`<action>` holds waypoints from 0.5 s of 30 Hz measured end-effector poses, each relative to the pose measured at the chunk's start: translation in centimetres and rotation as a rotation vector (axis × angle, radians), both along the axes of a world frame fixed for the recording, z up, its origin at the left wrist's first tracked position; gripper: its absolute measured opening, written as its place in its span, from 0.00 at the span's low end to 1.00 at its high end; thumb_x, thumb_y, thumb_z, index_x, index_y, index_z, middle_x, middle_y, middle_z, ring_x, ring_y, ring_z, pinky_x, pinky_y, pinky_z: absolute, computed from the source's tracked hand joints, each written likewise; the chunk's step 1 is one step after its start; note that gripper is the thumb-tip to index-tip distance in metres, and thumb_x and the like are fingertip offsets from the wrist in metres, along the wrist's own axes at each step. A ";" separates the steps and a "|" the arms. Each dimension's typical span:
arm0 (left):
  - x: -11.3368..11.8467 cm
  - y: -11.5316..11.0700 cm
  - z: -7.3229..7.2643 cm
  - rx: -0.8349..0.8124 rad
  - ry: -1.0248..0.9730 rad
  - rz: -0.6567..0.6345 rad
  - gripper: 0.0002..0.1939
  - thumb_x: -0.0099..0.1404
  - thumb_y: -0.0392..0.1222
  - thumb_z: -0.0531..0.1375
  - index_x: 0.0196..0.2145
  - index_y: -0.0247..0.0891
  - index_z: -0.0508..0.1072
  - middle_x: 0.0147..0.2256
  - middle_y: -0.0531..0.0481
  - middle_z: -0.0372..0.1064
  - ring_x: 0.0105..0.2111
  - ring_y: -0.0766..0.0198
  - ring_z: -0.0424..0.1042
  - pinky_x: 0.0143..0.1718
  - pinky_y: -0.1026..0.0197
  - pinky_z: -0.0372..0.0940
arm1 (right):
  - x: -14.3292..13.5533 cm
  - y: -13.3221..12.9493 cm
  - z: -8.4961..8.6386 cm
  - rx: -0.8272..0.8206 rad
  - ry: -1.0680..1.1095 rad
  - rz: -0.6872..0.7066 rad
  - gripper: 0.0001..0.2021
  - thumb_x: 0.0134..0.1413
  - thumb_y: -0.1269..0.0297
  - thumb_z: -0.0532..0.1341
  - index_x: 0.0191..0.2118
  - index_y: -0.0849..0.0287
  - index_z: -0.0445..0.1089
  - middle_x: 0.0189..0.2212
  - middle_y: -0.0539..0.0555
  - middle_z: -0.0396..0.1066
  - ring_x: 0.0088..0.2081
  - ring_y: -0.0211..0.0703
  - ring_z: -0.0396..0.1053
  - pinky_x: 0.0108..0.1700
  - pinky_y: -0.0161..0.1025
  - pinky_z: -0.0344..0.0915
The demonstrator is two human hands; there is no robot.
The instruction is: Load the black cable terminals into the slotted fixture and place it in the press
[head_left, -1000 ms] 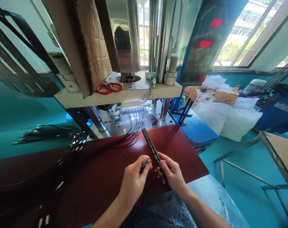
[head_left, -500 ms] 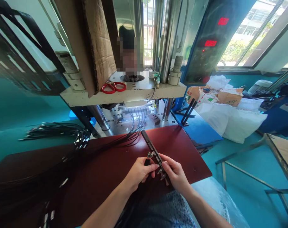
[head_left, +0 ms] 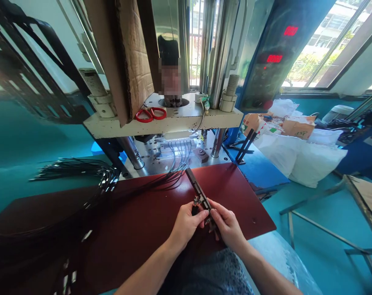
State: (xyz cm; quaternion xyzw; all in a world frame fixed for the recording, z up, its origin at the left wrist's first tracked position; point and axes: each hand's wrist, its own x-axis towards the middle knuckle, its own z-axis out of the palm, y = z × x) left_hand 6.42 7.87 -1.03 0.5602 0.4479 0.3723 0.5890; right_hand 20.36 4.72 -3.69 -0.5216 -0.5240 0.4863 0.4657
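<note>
My right hand [head_left: 227,221] grips a long dark metal bar [head_left: 194,182] with pale slots along it, held slanting over the front of the red-brown board [head_left: 136,221]. In my left hand [head_left: 188,224] is a small bunch of black cables [head_left: 196,208] whose bright metal ends poke up above the fingers. The left thumb presses against the bar's near half, beside the right thumb. Small metal pieces show on the bar near the thumbs; my fingers partly cover them. Where the cables run below the left hand is hidden.
Behind the board stands a press with a cream plate [head_left: 173,126] carrying red-handled scissors [head_left: 151,114]. Thin cables run into a metal mould [head_left: 177,148] below it. A cable bundle [head_left: 78,168] lies at left. White sacks [head_left: 317,157] stand at right, past a blue table [head_left: 262,166].
My left thumb has moved slightly along the bar, closer to the right thumb. The whole view has shifted a little. Both hands keep their holds.
</note>
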 end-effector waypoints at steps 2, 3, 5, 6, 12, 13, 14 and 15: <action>-0.2 -0.2 0.5 0.033 0.007 -0.022 0.14 0.55 0.48 0.58 0.20 0.35 0.63 0.17 0.56 0.61 0.21 0.69 0.61 0.27 0.66 0.56 | 0.0 0.0 0.0 0.000 0.037 -0.027 0.22 0.55 0.52 0.54 0.52 0.59 0.64 0.20 0.49 0.70 0.15 0.32 0.62 0.13 0.28 0.59; -0.3 -0.3 0.9 0.026 -0.005 -0.020 0.15 0.56 0.50 0.57 0.23 0.35 0.64 0.19 0.55 0.62 0.21 0.69 0.61 0.26 0.67 0.56 | 0.0 0.0 0.0 -0.003 0.059 -0.045 0.22 0.55 0.52 0.55 0.52 0.59 0.64 0.21 0.49 0.70 0.14 0.32 0.62 0.13 0.28 0.59; -0.5 -0.6 1.4 -0.060 -0.049 0.001 0.18 0.58 0.55 0.53 0.28 0.36 0.64 0.21 0.55 0.64 0.18 0.72 0.58 0.20 0.68 0.54 | 0.0 0.0 0.1 -0.013 0.097 -0.070 0.23 0.54 0.51 0.55 0.52 0.60 0.63 0.20 0.49 0.69 0.14 0.31 0.60 0.12 0.28 0.58; -0.6 -0.6 1.6 -0.127 -0.072 0.007 0.20 0.58 0.58 0.51 0.29 0.36 0.63 0.20 0.56 0.63 0.15 0.74 0.55 0.16 0.69 0.50 | 0.0 0.0 0.2 -0.020 0.111 -0.075 0.24 0.54 0.51 0.55 0.52 0.61 0.63 0.20 0.49 0.69 0.13 0.31 0.60 0.11 0.27 0.57; -1.4 0.2 0.5 -0.367 -0.132 -0.077 0.22 0.48 0.60 0.59 0.24 0.38 0.59 0.09 0.65 0.46 0.07 0.76 0.40 0.08 0.70 0.37 | 0.2 -0.3 0.5 -0.055 0.123 -0.058 0.24 0.52 0.50 0.56 0.51 0.60 0.64 0.16 0.47 0.66 0.12 0.31 0.58 0.11 0.27 0.55; -1.5 0.3 0.4 -0.381 -0.147 -0.088 0.22 0.47 0.59 0.60 0.24 0.38 0.60 0.08 0.65 0.46 0.07 0.76 0.40 0.08 0.70 0.37 | 0.2 -0.3 0.4 -0.058 0.120 -0.049 0.24 0.52 0.50 0.56 0.52 0.60 0.64 0.16 0.47 0.66 0.12 0.31 0.58 0.11 0.28 0.55; -1.5 0.5 0.4 -0.389 -0.163 -0.098 0.22 0.46 0.58 0.61 0.23 0.38 0.61 0.07 0.64 0.46 0.07 0.76 0.40 0.08 0.69 0.37 | 0.2 -0.3 0.4 -0.060 0.115 -0.036 0.24 0.53 0.50 0.56 0.52 0.60 0.64 0.17 0.47 0.67 0.12 0.31 0.59 0.11 0.28 0.55; -1.4 0.5 0.5 -0.396 -0.179 -0.102 0.21 0.45 0.58 0.62 0.22 0.37 0.61 0.07 0.64 0.46 0.07 0.76 0.40 0.08 0.69 0.37 | 0.3 -0.4 0.4 -0.059 0.107 -0.023 0.24 0.53 0.50 0.56 0.52 0.59 0.64 0.18 0.48 0.68 0.13 0.32 0.59 0.11 0.28 0.56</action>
